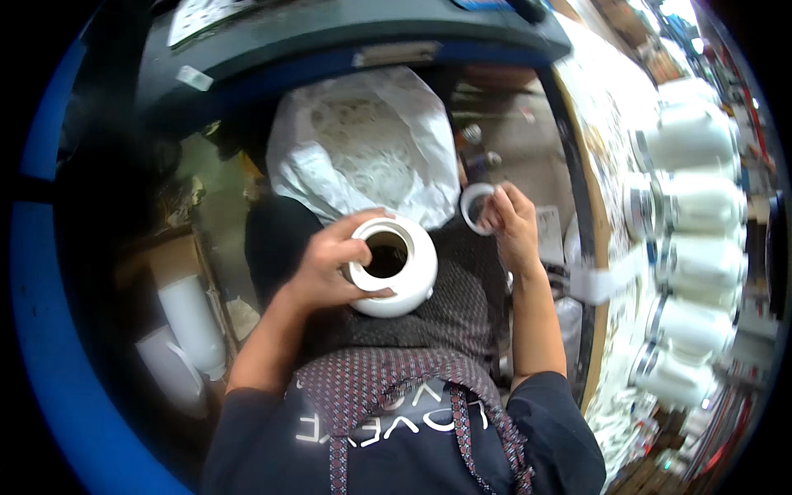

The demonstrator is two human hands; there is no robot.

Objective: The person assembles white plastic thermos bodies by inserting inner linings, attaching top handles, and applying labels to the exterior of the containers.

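Note:
My left hand (332, 260) is wrapped round a round white pot-like body (419, 280) above my lap. Its wide round mouth faces up and shows a dark inside. The thumb of this hand lies along the near side, and a finger curls at the mouth's rim. To the right, my right hand (513, 221) pinches a white ring (467, 206), held up apart from the white body. Just beyond both hands, a white plastic bag (301, 157) gapes with many clear, pale rings (363, 144) inside.
Several white jugs (693, 206) stand in a row on the table at right, its wooden edge (602, 223) beside my right arm. A dark workbench (330, 37) spans the far side. White cylindrical parts (194, 318) lie in a cardboard box at lower left.

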